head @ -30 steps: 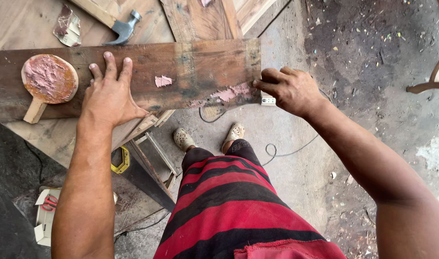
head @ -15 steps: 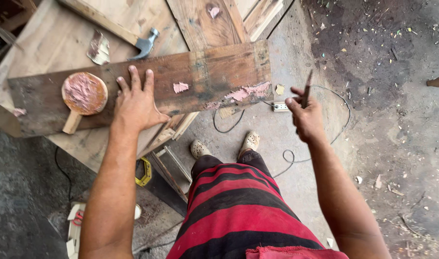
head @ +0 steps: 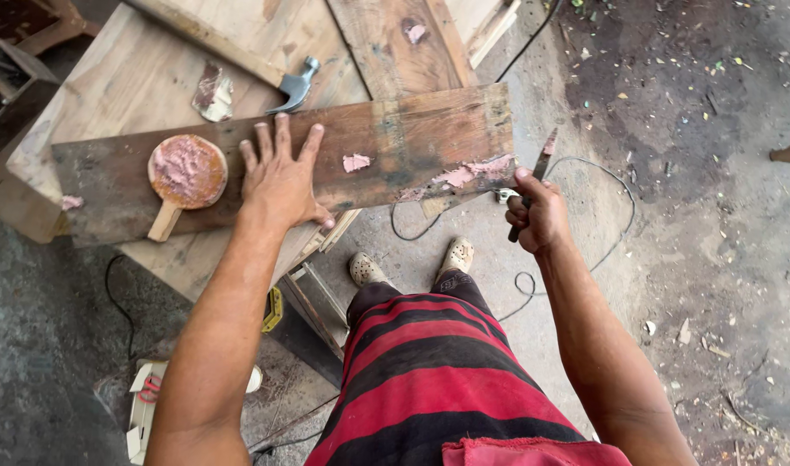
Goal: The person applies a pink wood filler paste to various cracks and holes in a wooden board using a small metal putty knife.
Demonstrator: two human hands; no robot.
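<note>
My left hand (head: 280, 177) lies flat, fingers spread, on a dark worn plank (head: 412, 138) that rests across a pale wooden table (head: 136, 78). Pink filler smears (head: 468, 173) mark the plank's right end, with a small dab (head: 356, 161) at mid-board. My right hand (head: 540, 214) is shut on a putty knife (head: 541, 164), blade pointing up, just off the plank's right end. A round wooden paddle (head: 188, 173) coated with pink filler sits on the plank, left of my left hand.
A claw hammer (head: 298, 85) and a scraper (head: 212, 93) lie on the table behind the plank. Another board (head: 395, 43) leans beyond. A cable (head: 585, 216) loops over the concrete floor by my feet (head: 412, 263). Cardboard scraps (head: 144, 406) lie lower left.
My right hand drew back from the plank's right end and now holds the putty knife upright. My view shifted, so the plank sits lower and more to the right. The left hand stays on the plank.
</note>
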